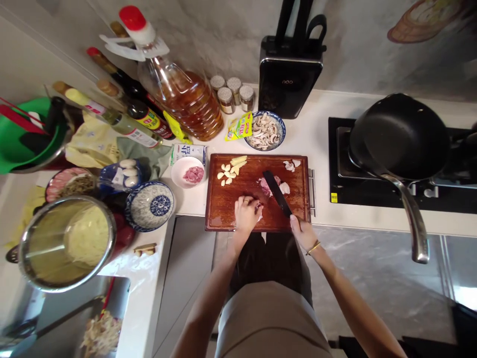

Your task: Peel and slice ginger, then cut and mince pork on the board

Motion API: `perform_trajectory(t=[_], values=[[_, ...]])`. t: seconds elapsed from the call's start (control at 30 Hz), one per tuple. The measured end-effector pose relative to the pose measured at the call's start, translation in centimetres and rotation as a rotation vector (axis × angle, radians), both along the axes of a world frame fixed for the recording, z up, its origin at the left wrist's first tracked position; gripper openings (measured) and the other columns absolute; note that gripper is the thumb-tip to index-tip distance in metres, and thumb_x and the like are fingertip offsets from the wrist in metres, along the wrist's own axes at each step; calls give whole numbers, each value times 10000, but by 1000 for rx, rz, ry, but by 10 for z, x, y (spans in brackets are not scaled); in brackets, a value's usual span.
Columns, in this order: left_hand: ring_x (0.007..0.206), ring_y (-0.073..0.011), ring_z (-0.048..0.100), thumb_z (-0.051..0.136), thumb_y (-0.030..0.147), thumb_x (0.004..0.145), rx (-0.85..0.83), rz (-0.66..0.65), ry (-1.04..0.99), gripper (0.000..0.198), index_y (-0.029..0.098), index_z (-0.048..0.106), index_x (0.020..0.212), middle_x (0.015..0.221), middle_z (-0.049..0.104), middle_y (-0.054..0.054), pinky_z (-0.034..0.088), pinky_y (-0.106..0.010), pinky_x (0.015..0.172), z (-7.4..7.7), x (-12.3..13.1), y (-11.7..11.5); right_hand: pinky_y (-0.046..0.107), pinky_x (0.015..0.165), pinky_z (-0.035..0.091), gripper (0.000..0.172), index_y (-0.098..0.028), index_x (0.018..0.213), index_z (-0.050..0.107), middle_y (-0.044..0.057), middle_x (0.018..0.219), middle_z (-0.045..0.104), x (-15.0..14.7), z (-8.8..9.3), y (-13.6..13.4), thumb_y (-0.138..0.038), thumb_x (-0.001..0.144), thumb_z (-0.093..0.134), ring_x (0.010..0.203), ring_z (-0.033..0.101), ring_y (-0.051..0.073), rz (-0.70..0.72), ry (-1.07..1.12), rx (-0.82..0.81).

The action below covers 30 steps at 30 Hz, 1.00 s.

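My right hand (303,234) grips the handle of a kitchen knife (276,193); its dark blade slants up and left across the cutting board. Under and beside the blade lies a small heap of pink meat (265,187), with a pale piece of fat (284,188) to its right. Nearer to me, the curled fingers of my left hand (246,213) close on a small reddish piece that looks like meat, mostly hidden. Peeled garlic cloves (226,174) and ginger pieces (238,161) sit at the upper left of the wooden cutting board (227,209), pale scraps (291,165) at its upper right.
Behind the board stand a bowl of sliced mushrooms (265,132), a seasoning packet (240,127) and a knife block (290,79). A white bowl of meat (188,172), a patterned bowl (149,206) and a large oil bottle (186,94) are left. A frying pan (400,136) rests on the stove.
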State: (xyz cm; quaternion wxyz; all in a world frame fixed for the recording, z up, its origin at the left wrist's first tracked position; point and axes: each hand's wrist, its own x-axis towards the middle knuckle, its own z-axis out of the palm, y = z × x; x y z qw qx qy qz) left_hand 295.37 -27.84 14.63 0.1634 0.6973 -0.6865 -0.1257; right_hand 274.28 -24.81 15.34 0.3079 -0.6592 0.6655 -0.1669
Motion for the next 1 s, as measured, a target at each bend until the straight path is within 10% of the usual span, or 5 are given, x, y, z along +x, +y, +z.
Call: perform_trajectory(t=[0.23,0.37,0.57,1.0], values=[[852,-200,499,487,277,819,13,37,41,161,226,633,775,838,627,-40,328,-381,802,13,-1,-8,263,523,333,546,-154,885,612,82,670,654,5,16,-4,-560,878,247,558,593,178,83,339,-24],[883,-184,506,490,315,824,-240,168,175,173,201,594,901,902,611,-40,341,-360,851,47,-2,-27,242,521,292,537,-177,902,615,70,690,662,-3,26,-24,-610,841,304,585,601,163,108,412,-121],[957,-173,486,521,323,808,-312,-48,237,173,229,582,940,943,591,-22,342,-332,891,94,-31,-87,242,512,289,550,-174,904,624,72,680,662,-19,31,-50,-620,832,310,577,599,161,87,373,-125],[915,-230,490,429,297,845,89,-75,-122,189,213,592,894,940,606,-80,342,-371,801,-6,-63,-30,232,535,363,517,-173,873,626,50,609,630,-54,16,-34,-586,844,315,551,575,166,-204,22,63]])
